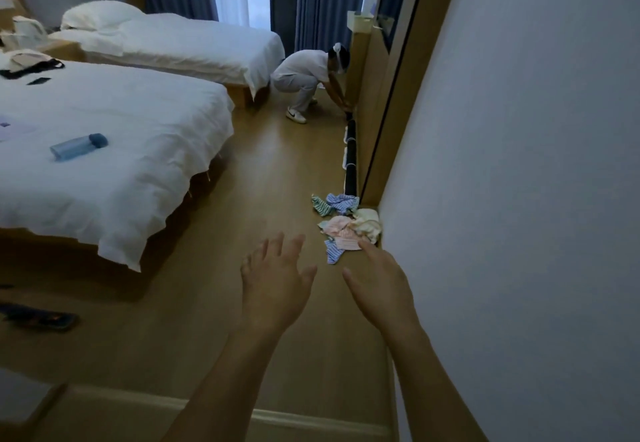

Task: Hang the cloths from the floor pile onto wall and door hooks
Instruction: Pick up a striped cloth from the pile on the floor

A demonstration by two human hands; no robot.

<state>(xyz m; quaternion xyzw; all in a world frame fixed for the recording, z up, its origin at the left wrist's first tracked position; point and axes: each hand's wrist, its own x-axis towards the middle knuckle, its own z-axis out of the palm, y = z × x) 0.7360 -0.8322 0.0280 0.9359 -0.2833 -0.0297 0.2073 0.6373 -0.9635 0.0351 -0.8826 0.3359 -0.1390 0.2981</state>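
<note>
A pile of small cloths point(346, 225) lies on the wooden floor against the base of the white wall: blue-striped, green-striped, pink and cream pieces. Both my arms reach forward above the floor. My left hand point(275, 280) is held out with fingers spread and straight, holding nothing, to the left of the pile and nearer me. My right hand point(381, 279) is also flat and empty, its fingertips overlapping the pink cloth at the pile's near edge in the view. No hooks are visible.
The white wall point(519, 199) runs along the right. Two white beds stand at left; the near bed point(114, 164) carries a blue bottle point(78, 146). A person in white point(304, 76) crouches by the far wall. A black roll point(351, 161) lies along the skirting.
</note>
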